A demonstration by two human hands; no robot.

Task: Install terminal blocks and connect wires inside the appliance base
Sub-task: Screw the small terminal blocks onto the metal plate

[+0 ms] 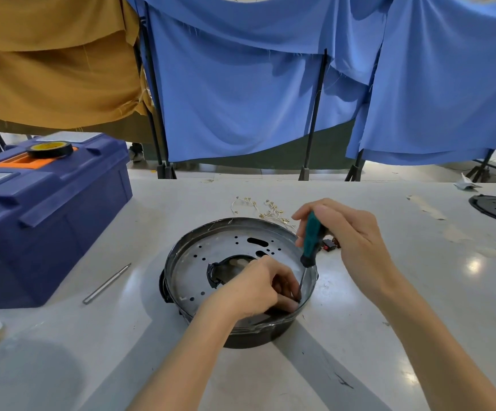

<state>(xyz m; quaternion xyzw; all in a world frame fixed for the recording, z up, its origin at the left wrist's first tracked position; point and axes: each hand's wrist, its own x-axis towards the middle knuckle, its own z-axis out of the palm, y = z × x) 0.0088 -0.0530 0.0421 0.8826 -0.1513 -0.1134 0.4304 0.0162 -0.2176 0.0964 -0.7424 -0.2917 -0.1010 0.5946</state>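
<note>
Scuffed white table [448, 277]; blue cloth [240, 99] and brown cloth [48, 69] hang behind. Round base [211, 250] sits centre, near. Right hand [350, 232] grips green screwdriver [312, 238], tip inside base's right rim. Left hand [258, 289] curled there; cannot tell what it holds. Toolbox [48, 218] left.

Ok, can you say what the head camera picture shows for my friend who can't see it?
A person's right grip holds a green-handled screwdriver, tip down inside a round black appliance base on a white table; the left grip curls beside the tip, hiding anything it holds. A blue toolbox sits to the left.
</note>
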